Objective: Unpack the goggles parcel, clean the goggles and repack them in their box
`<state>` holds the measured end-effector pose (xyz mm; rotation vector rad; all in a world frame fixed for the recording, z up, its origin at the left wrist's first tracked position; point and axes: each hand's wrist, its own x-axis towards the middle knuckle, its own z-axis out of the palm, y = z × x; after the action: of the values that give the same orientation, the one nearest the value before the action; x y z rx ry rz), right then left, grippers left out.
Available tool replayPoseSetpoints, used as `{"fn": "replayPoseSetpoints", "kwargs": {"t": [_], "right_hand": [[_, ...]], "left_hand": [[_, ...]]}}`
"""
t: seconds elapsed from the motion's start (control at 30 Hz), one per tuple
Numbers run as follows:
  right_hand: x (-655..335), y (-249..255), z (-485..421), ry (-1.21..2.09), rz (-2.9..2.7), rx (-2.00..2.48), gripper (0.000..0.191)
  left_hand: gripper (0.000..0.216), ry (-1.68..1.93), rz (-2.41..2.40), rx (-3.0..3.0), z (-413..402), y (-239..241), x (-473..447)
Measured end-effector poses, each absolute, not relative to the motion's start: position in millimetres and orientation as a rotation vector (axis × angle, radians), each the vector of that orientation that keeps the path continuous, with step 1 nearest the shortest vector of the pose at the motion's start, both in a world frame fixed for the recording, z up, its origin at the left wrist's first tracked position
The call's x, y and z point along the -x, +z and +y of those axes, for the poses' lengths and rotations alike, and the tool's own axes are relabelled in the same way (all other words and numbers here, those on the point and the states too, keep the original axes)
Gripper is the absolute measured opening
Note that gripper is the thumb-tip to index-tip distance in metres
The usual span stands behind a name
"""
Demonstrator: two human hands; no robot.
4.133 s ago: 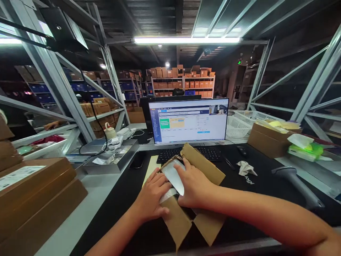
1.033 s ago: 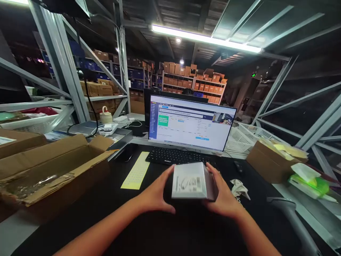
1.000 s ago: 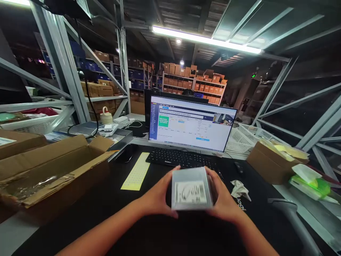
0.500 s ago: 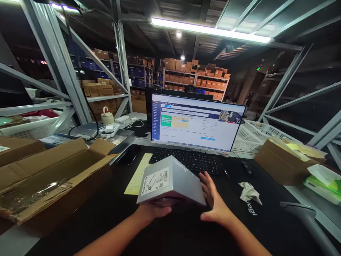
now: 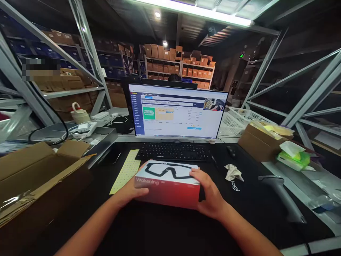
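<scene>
Gripping the red-and-white Wakening box (image 5: 167, 186) with my hands apart, left hand (image 5: 129, 192) on one end, right hand (image 5: 208, 190) on the other, over the black bench mat (image 5: 170, 231), just in front of the keyboard (image 5: 173, 152).

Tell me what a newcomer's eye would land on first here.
The red and white Wakening box stands out, gripped between the left hand and right hand on the black desk mat. Just behind it glows the bright monitor, and far beyond, shelves hold stacked brown cartons.
</scene>
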<state>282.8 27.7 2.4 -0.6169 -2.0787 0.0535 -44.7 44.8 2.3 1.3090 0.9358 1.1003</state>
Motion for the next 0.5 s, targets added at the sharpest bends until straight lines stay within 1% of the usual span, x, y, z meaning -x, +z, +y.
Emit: {"fn": "replayPoseSetpoints", "kwargs": {"t": [0.07,0.13,0.23,0.3,0.37,0.4,0.43,0.5], "right_hand": [[-281,1,26,0.07,-2.09,0.575,0.093],[-282,3,26,0.173,-1.996,0.682,0.09],[-288,12,29,0.308,-1.885,0.851,0.074],[-293,18,29,0.352,-1.903,0.846,0.059],[-296,23,28,0.427,-1.917,0.808,0.052],[-296,23,27,0.49,-1.908,0.791,0.053],[-297,24,26,0.566,-1.896,0.771,0.056],[-297,22,25,0.739,-1.867,0.717,0.067]], "left_hand": [[0.088,1.085,0.983,-1.265,44,-1,43],[0.074,1.154,1.001,-1.085,42,-4,38],[0.058,1.229,1.057,-0.755,41,-8,32],[0.055,1.257,1.096,-0.618,41,-12,31],[0.056,1.283,1.118,-0.561,41,-15,34],[0.059,1.295,1.121,-0.569,40,-16,36],[0.065,1.302,1.122,-0.603,39,-16,37],[0.084,1.307,1.125,-0.739,37,-15,39]]}}
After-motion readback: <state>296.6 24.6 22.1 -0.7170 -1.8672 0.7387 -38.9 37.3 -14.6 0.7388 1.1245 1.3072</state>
